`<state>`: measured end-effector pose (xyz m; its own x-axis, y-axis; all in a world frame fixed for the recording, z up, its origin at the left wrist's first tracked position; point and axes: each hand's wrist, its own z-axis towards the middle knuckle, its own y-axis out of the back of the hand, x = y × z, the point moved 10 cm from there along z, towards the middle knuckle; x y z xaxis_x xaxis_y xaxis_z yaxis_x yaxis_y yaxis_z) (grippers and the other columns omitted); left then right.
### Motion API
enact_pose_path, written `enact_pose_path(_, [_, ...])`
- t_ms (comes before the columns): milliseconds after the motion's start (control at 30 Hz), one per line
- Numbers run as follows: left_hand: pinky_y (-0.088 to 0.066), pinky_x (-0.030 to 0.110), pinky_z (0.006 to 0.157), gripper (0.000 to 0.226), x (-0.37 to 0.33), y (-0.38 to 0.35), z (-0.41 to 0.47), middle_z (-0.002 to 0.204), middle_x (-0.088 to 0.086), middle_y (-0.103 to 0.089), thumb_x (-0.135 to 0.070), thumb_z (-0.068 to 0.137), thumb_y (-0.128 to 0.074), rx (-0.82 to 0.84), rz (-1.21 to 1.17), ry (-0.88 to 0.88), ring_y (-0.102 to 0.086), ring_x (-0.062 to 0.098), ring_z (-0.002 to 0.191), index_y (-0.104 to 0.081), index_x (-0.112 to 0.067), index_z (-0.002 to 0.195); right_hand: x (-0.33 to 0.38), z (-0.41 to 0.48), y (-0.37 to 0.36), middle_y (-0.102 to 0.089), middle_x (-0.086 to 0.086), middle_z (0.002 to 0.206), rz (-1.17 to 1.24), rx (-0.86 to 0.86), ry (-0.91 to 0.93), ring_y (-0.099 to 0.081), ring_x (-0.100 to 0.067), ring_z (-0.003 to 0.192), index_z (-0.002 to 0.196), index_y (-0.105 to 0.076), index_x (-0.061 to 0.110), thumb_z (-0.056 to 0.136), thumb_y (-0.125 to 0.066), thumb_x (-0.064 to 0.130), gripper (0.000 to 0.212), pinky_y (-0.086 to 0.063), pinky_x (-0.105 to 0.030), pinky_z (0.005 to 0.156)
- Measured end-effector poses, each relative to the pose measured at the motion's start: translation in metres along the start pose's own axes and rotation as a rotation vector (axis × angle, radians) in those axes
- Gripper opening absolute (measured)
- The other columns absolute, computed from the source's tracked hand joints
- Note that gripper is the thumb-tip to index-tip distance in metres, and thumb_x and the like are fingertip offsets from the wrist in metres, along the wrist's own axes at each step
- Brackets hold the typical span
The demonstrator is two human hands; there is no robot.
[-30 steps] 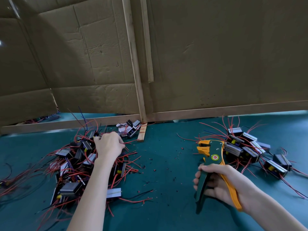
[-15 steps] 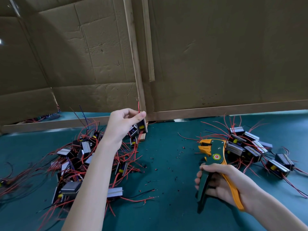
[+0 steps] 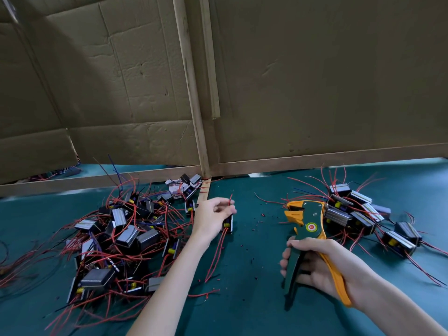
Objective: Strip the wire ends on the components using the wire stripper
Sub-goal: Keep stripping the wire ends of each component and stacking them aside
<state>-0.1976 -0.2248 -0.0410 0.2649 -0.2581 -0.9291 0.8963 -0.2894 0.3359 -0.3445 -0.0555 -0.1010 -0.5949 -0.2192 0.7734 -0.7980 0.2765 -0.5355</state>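
A: What takes up most of the view?

B: A creased brown cardboard wall (image 3: 315, 81), matte and dented, framed by pale wooden battens (image 3: 191, 98). One batten stands upright, and another runs along the bottom edge where the wall meets the table.

A: And below that?

B: A dark teal mat (image 3: 254, 306), smooth and flat. On its left is a large heap (image 3: 121, 238) of boxy black-and-silver components tangled in thin red wires. A smaller cluster (image 3: 358, 214) of the same parts lies on the right, close to the far edge.

A: Is there room between them?

B: Yes, a bare lane of mat runs down the middle, and both hands are in it.

A: What about the tool?

B: The right hand (image 3: 315, 265) is wrapped round the splayed handles of the green and yellow wire stripper (image 3: 305, 221). Its head points away, just beside the right cluster.

A: And the left hand?

B: The left hand (image 3: 213, 218) has its fingers curled on one small component (image 3: 228, 224) (the fingertips are blurred). It is held just above the mat, right of the heap, with red leads trailing down and one red end poking up. Tiny dark scraps (image 3: 260, 220) dot the mat nearby.
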Motion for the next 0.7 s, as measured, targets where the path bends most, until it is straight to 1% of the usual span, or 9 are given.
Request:
enact_pose_path(67, [-0.053,0.019,0.086,0.022,-0.002,-0.002,0.000,0.090,-0.002,-0.074,-0.005,0.082,-0.072,-0.019,-0.250,0.033,-0.067,0.009,0.089,-0.070,-0.021,0.096,0.000,-0.001,-0.003,-0.063,-0.025,0.078,-0.016,0.023,0.005,-0.067,-0.037,0.066,0.081,-0.066,-0.002,0.064,-0.070,0.003,0.019,-0.059,-0.046,0.061])
enact_pose_path(100, [-0.052,0.020,0.087,0.024,-0.002,-0.003,0.002,0.090,-0.001,-0.075,-0.005,0.081,-0.073,-0.026,-0.346,0.044,-0.068,0.008,0.089,-0.070,-0.021,0.098,0.000,0.000,-0.004,-0.063,-0.024,0.077,-0.026,0.032,0.004,-0.067,-0.037,0.066,0.078,-0.068,-0.002,0.062,-0.072,0.000,0.017,-0.059,-0.046,0.062])
enact_pose_path(133, [-0.051,0.021,0.086,0.024,-0.005,-0.003,0.002,0.088,-0.001,-0.076,-0.006,0.081,-0.073,-0.025,-0.397,0.051,-0.069,0.006,0.087,-0.070,-0.020,0.100,-0.001,0.000,-0.005,-0.064,-0.024,0.077,-0.040,0.038,0.004,-0.067,-0.037,0.066,0.075,-0.070,-0.001,0.062,-0.074,-0.003,0.014,-0.059,-0.046,0.063])
enact_pose_path(167, [-0.048,0.021,0.085,0.023,-0.008,-0.003,0.003,0.086,-0.001,-0.076,-0.009,0.081,-0.072,-0.020,-0.427,0.051,-0.070,0.005,0.084,-0.070,-0.019,0.102,-0.002,0.001,-0.005,-0.064,-0.024,0.077,-0.054,0.041,0.005,-0.067,-0.037,0.067,0.072,-0.072,0.001,0.062,-0.074,-0.003,0.011,-0.059,-0.046,0.064])
enact_pose_path(233, [-0.050,0.022,0.082,0.018,-0.014,-0.002,0.003,0.085,0.004,-0.076,-0.015,0.081,-0.072,-0.005,-0.481,0.036,-0.071,0.010,0.080,-0.071,-0.016,0.099,-0.002,0.003,-0.003,-0.065,-0.024,0.078,-0.070,0.039,0.013,-0.068,-0.037,0.069,0.071,-0.073,0.003,0.061,-0.075,0.006,0.011,-0.059,-0.046,0.066])
enact_pose_path(300, [-0.053,0.020,0.076,0.011,-0.019,-0.003,0.003,0.085,0.007,-0.076,-0.016,0.082,-0.070,0.003,-0.500,0.011,-0.070,0.014,0.076,-0.073,-0.014,0.093,-0.003,0.004,-0.003,-0.065,-0.024,0.080,-0.084,0.050,0.022,-0.068,-0.038,0.072,0.074,-0.074,0.003,0.057,-0.080,0.009,0.019,-0.058,-0.047,0.069])
enact_pose_path(400, [-0.052,0.017,0.072,0.009,-0.027,-0.006,0.002,0.085,0.004,-0.075,-0.007,0.085,-0.068,0.020,-0.465,-0.019,-0.068,0.013,0.071,-0.074,-0.012,0.091,-0.002,0.004,-0.005,-0.066,-0.024,0.081,-0.097,0.081,0.033,-0.068,-0.038,0.073,0.077,-0.075,0.005,0.051,-0.085,0.013,0.029,-0.057,-0.047,0.070])
enact_pose_path(567, [-0.052,0.017,0.071,0.012,-0.043,-0.017,-0.002,0.080,0.005,-0.076,-0.004,0.082,-0.071,0.108,-0.381,-0.083,-0.070,0.013,0.069,-0.071,-0.011,0.093,0.001,0.003,-0.008,-0.065,-0.024,0.080,-0.106,0.113,0.059,-0.067,-0.039,0.072,0.077,-0.074,0.006,0.050,-0.086,0.013,0.030,-0.057,-0.047,0.069])
enact_pose_path(700, [-0.052,0.017,0.069,0.011,-0.048,-0.022,-0.006,0.079,0.008,-0.075,-0.006,0.080,-0.074,0.138,-0.362,-0.092,-0.070,0.016,0.068,-0.066,-0.009,0.086,0.002,0.003,-0.010,-0.064,-0.025,0.078,-0.098,0.111,0.067,-0.067,-0.039,0.070,0.075,-0.074,0.004,0.049,-0.084,0.013,0.028,-0.057,-0.047,0.067])
